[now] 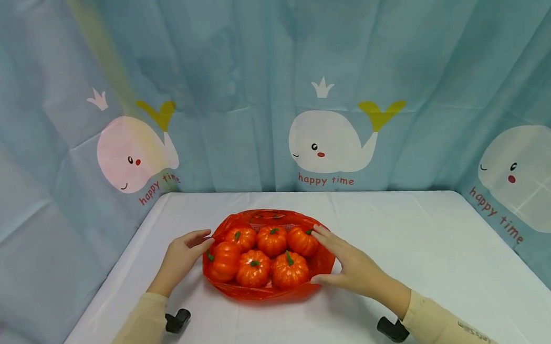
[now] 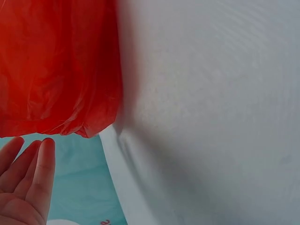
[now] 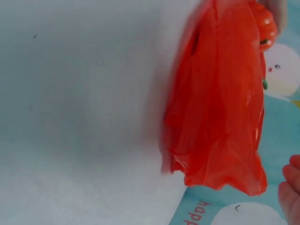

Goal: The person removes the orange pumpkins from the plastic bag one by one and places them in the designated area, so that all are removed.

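Note:
Several small glossy orange pumpkins (image 1: 254, 268) with green stems sit together inside a red plastic bag (image 1: 264, 293), whose mouth is spread wide on the table. My left hand (image 1: 182, 257) is at the bag's left side, its fingers extended toward the rim. In the left wrist view, those fingertips (image 2: 46, 145) come close to the red plastic (image 2: 61, 70); contact cannot be told. On the other side my right hand (image 1: 349, 265) is spread, thumb and fingers apart around the right rim, pinching nothing. The right wrist view shows the bag's side (image 3: 215, 108) with only part of the hand (image 3: 291, 187).
A white-covered table (image 1: 402, 238) lies under the bag. Behind and beside it hangs a blue curtain (image 1: 232, 90) printed with whales. Black wrist devices (image 1: 393, 329) sit near both sleeves. A little pale mesh (image 1: 288, 226) shows inside the bag at the back.

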A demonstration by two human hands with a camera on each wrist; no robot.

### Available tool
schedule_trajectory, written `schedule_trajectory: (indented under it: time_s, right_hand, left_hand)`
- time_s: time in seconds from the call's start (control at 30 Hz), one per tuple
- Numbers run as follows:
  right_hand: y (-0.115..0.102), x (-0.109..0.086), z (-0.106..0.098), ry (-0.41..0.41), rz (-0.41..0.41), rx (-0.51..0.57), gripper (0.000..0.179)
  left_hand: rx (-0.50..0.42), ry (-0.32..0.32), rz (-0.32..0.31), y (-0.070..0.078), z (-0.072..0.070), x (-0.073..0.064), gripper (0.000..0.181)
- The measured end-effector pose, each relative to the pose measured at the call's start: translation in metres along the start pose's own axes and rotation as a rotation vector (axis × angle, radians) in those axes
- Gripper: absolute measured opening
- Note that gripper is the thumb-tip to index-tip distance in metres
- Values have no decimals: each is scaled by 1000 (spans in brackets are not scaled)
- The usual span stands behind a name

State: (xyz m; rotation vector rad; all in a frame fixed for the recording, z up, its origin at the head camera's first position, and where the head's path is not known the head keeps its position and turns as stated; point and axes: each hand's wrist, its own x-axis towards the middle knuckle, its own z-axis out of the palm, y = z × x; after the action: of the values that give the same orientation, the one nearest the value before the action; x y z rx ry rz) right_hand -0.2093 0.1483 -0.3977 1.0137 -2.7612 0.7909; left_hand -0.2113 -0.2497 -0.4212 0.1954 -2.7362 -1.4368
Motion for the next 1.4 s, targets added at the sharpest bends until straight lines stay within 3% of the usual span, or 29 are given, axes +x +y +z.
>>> schedule_trajectory:
  time_s: [0.47, 0.7, 1.13, 1.4]
  right_hand:
    - [-12, 13, 7, -32, 8, 65, 89]
    - [-20, 19, 11, -63, 19, 124, 87]
    - [-32, 29, 18, -90, -22, 153, 84]
    - [-44, 37, 22, -124, -2, 194, 84]
  left_hand:
    - [-42, -5, -11, -6, 2, 7, 55]
    - [-99, -20, -49, -14, 2, 11, 56]
    - [-155, -8, -55, -18, 5, 12, 56]
    - [-193, -13, -69, -21, 3, 12, 59]
